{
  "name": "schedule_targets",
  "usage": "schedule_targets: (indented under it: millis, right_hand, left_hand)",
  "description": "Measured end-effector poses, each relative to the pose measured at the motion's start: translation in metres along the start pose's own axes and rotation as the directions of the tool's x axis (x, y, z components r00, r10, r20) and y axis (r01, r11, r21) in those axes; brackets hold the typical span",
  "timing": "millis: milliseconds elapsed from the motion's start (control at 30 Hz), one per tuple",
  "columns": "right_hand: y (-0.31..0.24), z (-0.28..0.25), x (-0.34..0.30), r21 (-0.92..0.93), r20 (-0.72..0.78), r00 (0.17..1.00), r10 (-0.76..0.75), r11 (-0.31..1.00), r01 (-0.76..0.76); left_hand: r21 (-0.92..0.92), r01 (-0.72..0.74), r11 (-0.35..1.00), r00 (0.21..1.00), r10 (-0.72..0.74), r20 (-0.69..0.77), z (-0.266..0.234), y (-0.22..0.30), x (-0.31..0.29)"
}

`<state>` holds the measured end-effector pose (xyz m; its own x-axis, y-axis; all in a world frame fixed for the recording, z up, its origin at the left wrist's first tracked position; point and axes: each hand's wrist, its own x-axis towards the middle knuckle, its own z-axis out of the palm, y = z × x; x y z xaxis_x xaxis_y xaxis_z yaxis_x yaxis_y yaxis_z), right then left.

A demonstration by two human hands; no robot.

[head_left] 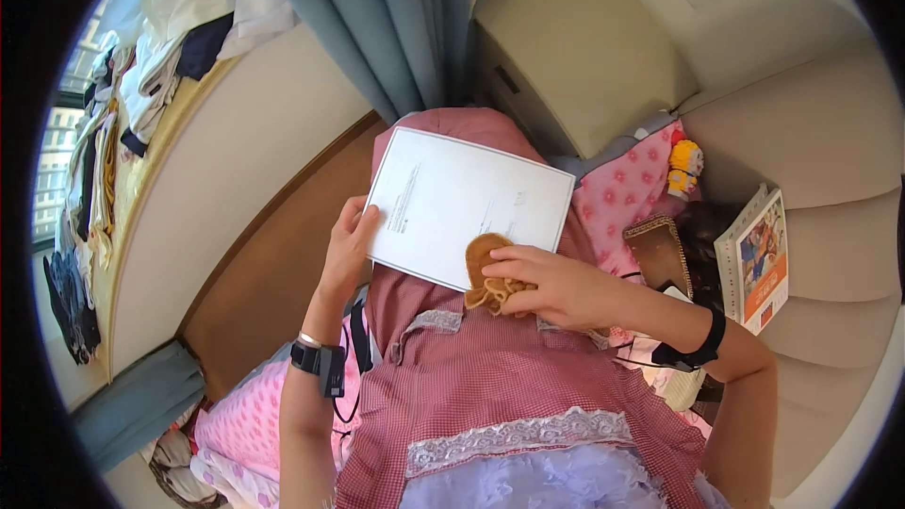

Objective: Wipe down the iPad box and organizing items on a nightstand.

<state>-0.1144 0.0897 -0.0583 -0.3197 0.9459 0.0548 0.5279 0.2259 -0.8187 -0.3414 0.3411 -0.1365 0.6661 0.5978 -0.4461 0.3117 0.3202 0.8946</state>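
Observation:
A flat white box [462,198] with small faint print rests tilted on my lap, over the red checked apron [509,368]. My left hand [351,240] grips its left edge, thumb on top and the other fingers out of sight beneath. Bunched in my right hand [551,285] is a brown cloth [487,259], pressed against the box's near edge toward the right. Part of the cloth spreads flat on the white surface, while its crumpled end hangs out below my fingers.
To the right lie a spiral-bound desk calendar [759,259], a brown patterned case [658,253] and a yellow toy figure [685,168] beside a padded headboard [820,226]. A beige cabinet [584,47] and blue curtain [377,19] stand ahead. Clothes [156,75] cover the window ledge at left.

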Motion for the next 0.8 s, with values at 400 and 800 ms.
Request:
schedule_targets:
  millis: [400, 800]
  right_hand:
    - [0.151, -0.094, -0.012, -0.280, -0.665, 0.689, 0.290, 0.758, -0.589]
    - [0.054, -0.128, 0.041, -0.201, -0.503, 0.845, 0.181, 0.927, -0.318]
  left_hand:
    - [0.031, 0.076, 0.997, 0.991, -0.072, -0.109, -0.005, 0.006, -0.016]
    - [-0.250, 0.063, 0.966, 0.940, -0.141, -0.310, -0.025, 0.079, -0.026]
